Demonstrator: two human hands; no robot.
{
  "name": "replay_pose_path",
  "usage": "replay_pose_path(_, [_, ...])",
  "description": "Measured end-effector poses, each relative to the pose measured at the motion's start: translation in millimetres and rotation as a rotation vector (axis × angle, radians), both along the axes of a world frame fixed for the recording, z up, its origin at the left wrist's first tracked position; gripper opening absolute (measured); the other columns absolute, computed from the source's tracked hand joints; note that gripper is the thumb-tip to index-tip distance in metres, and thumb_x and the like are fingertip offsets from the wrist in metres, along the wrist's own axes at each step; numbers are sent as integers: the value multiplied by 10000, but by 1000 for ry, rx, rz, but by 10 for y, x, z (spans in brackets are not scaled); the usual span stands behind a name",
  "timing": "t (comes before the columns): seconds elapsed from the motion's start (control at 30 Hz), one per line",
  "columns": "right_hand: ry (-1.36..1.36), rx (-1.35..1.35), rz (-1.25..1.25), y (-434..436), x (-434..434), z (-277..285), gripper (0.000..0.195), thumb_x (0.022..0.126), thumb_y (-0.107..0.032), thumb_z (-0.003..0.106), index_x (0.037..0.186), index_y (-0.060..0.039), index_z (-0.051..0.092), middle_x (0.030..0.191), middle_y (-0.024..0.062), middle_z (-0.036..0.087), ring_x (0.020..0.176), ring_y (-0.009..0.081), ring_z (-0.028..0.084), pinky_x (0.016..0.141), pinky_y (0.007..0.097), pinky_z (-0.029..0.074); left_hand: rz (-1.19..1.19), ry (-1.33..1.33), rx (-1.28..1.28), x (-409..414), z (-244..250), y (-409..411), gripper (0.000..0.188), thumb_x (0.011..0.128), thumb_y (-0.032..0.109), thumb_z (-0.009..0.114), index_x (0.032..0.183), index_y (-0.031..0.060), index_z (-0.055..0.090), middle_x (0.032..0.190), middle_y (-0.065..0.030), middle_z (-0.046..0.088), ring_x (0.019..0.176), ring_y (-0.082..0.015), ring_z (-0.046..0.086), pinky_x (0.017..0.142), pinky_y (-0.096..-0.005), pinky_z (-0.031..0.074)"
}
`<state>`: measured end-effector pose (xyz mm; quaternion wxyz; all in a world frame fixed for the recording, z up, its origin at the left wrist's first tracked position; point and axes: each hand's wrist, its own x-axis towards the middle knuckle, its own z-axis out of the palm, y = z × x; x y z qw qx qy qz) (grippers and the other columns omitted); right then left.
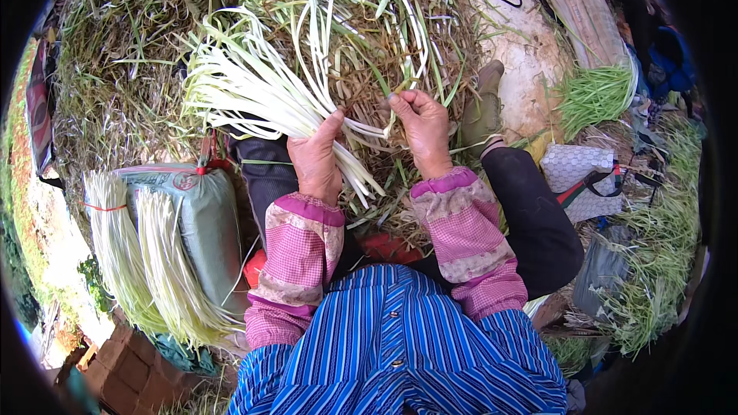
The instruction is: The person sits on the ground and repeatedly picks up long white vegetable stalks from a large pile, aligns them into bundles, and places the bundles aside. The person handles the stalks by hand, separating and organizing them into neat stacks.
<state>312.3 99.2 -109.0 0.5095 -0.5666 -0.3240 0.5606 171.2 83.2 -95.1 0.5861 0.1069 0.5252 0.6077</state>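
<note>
My left hand (317,164) grips a thick bunch of pale blanched chives (259,86). Their leaves fan out to the upper left, and the white stem ends stick out below my thumb on the right. Some stalks from the bunch bend across towards my right hand (425,129). Its thumb and forefinger pinch a thin yellowish-green leaf (398,91), just right of the bunch. The other fingers of that hand are curled in. Both hands are above a heap of plant trimmings (369,57), between my knees.
Two bundles of pale chives (115,230) lean on a stuffed grey-green sack (210,213) at left. Bricks (130,369) lie lower left. To the right are a patterned bag (582,176), a bundle of green stalks (597,95) in a wrapper, and loose greens (663,242).
</note>
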Motion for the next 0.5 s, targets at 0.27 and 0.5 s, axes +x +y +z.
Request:
replay_pose_path(0.27, [602, -172, -349, 13, 602, -71, 112, 849, -182, 477, 868, -76, 507, 751, 45, 568, 627, 144, 568, 520, 244, 468, -10, -174, -17, -358, 234, -129, 162, 731, -2, 584, 876, -9, 512, 665, -28, 506, 511, -81, 443, 407, -206, 362])
replay_pose_path(0.5, [-668, -22, -126, -229, 1352, -287, 290, 859, -248, 473, 1069, -55, 526, 843, 43, 595, 673, 59, 547, 567, 192, 442, -132, -265, 27, -241, 299, -122, 208, 756, -12, 544, 951, 25, 482, 727, -44, 522, 546, -79, 446, 432, -200, 373])
